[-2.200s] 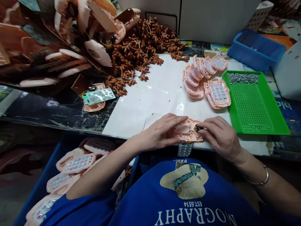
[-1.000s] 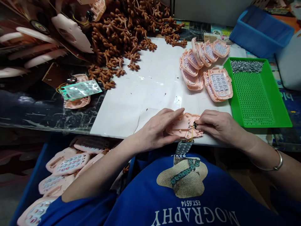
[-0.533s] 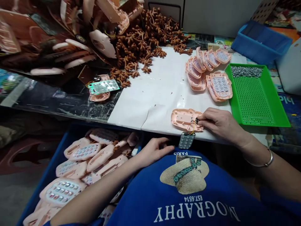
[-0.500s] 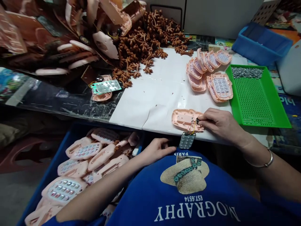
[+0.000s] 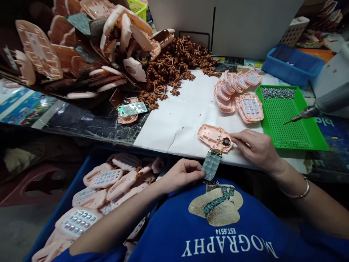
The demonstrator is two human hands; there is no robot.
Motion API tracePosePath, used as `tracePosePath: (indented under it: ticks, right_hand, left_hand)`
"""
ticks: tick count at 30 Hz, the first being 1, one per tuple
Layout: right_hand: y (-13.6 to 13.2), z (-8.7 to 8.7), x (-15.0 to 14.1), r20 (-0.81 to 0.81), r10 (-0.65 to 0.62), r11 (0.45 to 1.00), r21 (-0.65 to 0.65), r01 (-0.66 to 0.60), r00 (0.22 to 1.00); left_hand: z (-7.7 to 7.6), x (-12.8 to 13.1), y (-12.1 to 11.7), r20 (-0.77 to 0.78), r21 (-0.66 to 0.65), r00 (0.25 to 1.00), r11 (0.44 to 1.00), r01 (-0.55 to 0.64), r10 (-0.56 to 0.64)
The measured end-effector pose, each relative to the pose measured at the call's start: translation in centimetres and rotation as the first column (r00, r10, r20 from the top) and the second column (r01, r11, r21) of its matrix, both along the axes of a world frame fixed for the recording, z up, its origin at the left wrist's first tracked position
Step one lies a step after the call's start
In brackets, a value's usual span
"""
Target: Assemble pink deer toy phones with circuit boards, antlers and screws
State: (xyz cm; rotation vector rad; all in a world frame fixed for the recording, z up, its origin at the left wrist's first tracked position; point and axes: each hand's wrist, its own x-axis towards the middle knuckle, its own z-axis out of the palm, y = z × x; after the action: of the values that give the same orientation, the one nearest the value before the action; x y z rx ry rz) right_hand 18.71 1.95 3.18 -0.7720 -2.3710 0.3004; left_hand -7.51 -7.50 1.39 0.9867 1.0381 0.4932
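A pink plastic shell half point(image 5: 208, 134) lies open side up on white paper at the table's front edge. A round black speaker point(image 5: 226, 142) sits in its right end, and thin yellow and red wires run from the shell to a circuit board point(image 5: 211, 165). That board hangs over the edge, its lower left corner pinched in my left hand point(image 5: 188, 173). My right hand point(image 5: 253, 147) has thumb and forefinger closed at the shell's right end, beside the speaker; the fingertips touch the rim there.
A green tray point(image 5: 313, 134) with screws point(image 5: 278, 93) stands right, a screwdriver tip point(image 5: 302, 113) above it. Pink shells with keypads point(image 5: 249, 108) are stacked beside it. Brown plastic pieces point(image 5: 163, 69) are heaped behind. A blue bin point(image 5: 64, 193) of assembled pink shells sits lower left.
My left hand has taken hold of the circuit board and tilted it. My right fingers have drawn off the speaker to the shell's rim. The view has shifted, bringing the screwdriver in.
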Motion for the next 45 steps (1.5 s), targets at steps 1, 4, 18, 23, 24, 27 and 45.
tracePosePath:
  ticks: [1, 4, 18, 23, 24, 27, 45]
  right_hand:
    - [-0.7, 0.3, -0.1, -0.039, 0.039, 0.998, 0.042, -0.038, 0.998]
    - [-3.1, 0.8, -0.8, -0.029, 0.237, 0.958, 0.176, -0.228, 0.971]
    - [-4.4, -2.3, -1.1, -0.442, -0.431, 0.880, -0.401, 0.256, 0.787]
    - [-3.1, -2.5, -1.2, -0.541, -0.539, 0.680, -0.732, -0.046, 0.645]
    - [-2.9, -2.3, -1.1, -0.546, -0.531, 0.639, -0.760, -0.117, 0.648]
    - [-2.5, -1.6, -0.7, -0.539, -0.496, 0.497, -0.819, -0.286, 0.681]
    - [-2.0, -3.8, 0.1, -0.407, -0.644, 0.554, -0.832, 0.029, 0.647]
  left_hand:
    - [0.7, -0.1, 0.1, -0.001, -0.006, 1.000, 1.000, 0.008, -0.008]
    - [2.0, 0.2, 0.6, 0.028, -0.034, 1.000, 0.999, 0.014, -0.013]
    - [0.7, 3.6, 5.4, -0.102, 0.698, 0.973, 0.712, -0.080, 0.209]
    - [-1.0, 5.0, 7.0, -0.243, 0.912, 0.943, 0.384, 0.143, 0.228]
    - [-1.1, 5.2, 7.2, -0.256, 0.922, 0.938, 0.349, 0.165, 0.233]
    - [-0.9, 5.4, 7.5, -0.351, 0.908, 0.903, 0.327, 0.263, 0.248]
    - [-1.1, 4.8, 7.7, -0.416, 0.890, 0.872, 0.310, 0.334, 0.257]
